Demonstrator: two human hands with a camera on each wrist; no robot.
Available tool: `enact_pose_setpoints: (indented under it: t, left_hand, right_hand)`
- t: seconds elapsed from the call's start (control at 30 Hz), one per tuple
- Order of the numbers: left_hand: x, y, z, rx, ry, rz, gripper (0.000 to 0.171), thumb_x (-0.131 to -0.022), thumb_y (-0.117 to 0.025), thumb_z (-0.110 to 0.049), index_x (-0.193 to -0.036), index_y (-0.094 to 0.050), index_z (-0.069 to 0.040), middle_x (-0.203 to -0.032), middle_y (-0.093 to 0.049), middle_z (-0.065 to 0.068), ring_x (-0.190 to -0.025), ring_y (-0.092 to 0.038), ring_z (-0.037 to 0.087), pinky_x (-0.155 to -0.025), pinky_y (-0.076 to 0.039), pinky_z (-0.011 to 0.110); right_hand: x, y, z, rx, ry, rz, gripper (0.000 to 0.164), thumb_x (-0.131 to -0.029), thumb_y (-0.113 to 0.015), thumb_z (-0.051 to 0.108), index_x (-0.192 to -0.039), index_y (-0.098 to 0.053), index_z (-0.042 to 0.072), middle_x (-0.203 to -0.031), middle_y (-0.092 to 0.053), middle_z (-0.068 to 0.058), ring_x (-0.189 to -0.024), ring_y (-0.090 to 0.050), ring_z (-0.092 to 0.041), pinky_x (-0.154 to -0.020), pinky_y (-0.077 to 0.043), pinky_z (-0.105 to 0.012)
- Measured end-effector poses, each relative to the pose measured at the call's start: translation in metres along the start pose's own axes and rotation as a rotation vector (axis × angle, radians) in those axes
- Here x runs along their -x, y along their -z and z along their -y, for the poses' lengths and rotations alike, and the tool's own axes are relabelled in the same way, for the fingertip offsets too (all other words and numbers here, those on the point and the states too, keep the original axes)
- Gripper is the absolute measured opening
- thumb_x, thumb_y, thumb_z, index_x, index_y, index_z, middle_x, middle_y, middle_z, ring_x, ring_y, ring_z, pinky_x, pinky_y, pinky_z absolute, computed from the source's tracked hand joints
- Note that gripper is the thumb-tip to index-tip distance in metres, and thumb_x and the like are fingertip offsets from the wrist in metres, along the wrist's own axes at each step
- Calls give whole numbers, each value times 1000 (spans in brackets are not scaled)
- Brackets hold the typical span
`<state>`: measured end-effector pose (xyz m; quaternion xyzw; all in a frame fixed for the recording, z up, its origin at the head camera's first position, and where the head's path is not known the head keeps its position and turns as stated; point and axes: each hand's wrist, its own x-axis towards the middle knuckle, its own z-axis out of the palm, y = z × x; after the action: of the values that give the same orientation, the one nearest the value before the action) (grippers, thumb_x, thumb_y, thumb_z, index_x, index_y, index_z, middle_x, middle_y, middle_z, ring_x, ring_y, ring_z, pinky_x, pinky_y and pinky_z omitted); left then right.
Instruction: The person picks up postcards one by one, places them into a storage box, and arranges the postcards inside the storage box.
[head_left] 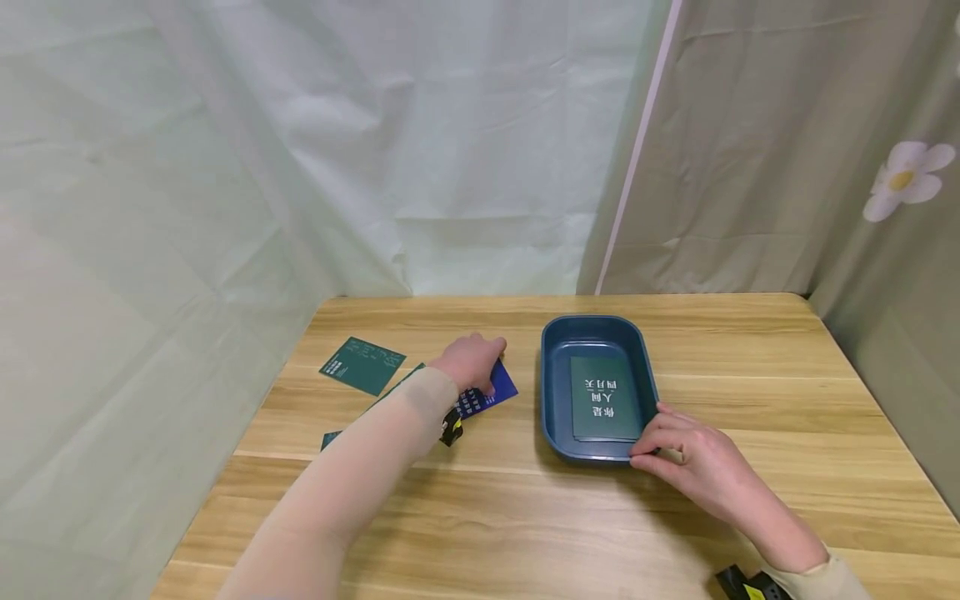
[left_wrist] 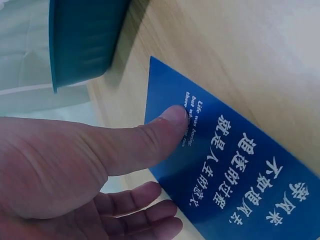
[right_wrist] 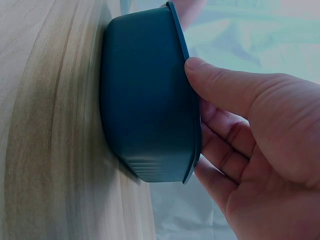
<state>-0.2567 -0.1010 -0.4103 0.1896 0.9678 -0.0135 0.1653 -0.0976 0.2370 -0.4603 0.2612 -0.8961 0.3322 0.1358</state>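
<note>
Right now, blue card point(left_wrist: 235, 170) beneath left hand point(head_left: 472, 364), left of tray point(head_left: 550, 392); green card point(head_left: 603, 400) inside tray. Wooden table point(head_left: 480, 533), pale curtain point(head_left: 480, 167) behind far edge; loose green card point(head_left: 363, 367) towards left edge. Left hand: thumb on blue card's face, fingers bent; pinching or merely touching, cannot tell. Right hand point(head_left: 697, 458) pinches tray rim, near right corner.

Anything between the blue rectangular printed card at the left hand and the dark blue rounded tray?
Nothing but bare wood-grain tabletop separates the card from the tray, as the head view shows.
</note>
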Motion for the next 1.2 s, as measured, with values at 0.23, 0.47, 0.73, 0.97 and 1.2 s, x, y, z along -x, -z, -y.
enact_pose_setpoints:
  t: [0.23, 0.47, 0.73, 0.97, 1.2]
  left_hand:
    - [1, 2, 0, 36, 31, 13, 63, -89, -97, -24, -140, -62, -14, -128, -56, 19, -108, -67, 34, -92, -62, 45]
    - [0, 2, 1, 8, 13, 0, 65, -89, -97, -25, -141, -62, -13, -133, -58, 20, -110, -67, 32, -93, -62, 46]
    - [-2, 3, -3, -258, -83, -76, 56, -83, -101, -32, -128, -70, -20, -117, -72, 10, -107, -70, 30, -92, -61, 48]
    - [3, 15, -7, -349, -144, -99, 13, -100, -85, -19, -108, -75, -18, -103, -76, 7, -93, -70, 23, -83, -63, 40]
    - [10, 34, -4, -318, -160, -102, 27, -107, -62, 3, -88, -69, -15, -89, -73, 4, -75, -53, 19, -78, -60, 38]
  right_hand:
    - [0, 1, 0, -4, 7, -6, 38, -77, -101, 9, -88, -81, 40, -93, -66, 32, -128, -71, -43, -109, -55, -33]
    - [0, 1, 0, -12, 6, -5, 38, -76, -101, 8, -87, -82, 39, -93, -66, 31, -128, -70, -44, -107, -57, -38]
    - [-1, 0, 1, -18, -6, 7, 37, -77, -101, 8, -87, -82, 39, -92, -66, 31, -129, -69, -44, -100, -58, -61]
    - [-1, 1, 2, -14, -4, 6, 37, -77, -101, 8, -87, -82, 38, -92, -66, 31, -129, -70, -44, -100, -57, -62]
    - [-1, 1, 1, -16, -8, 7, 37, -77, -100, 7, -87, -82, 38, -92, -66, 31, -129, -69, -45, -100, -57, -62]
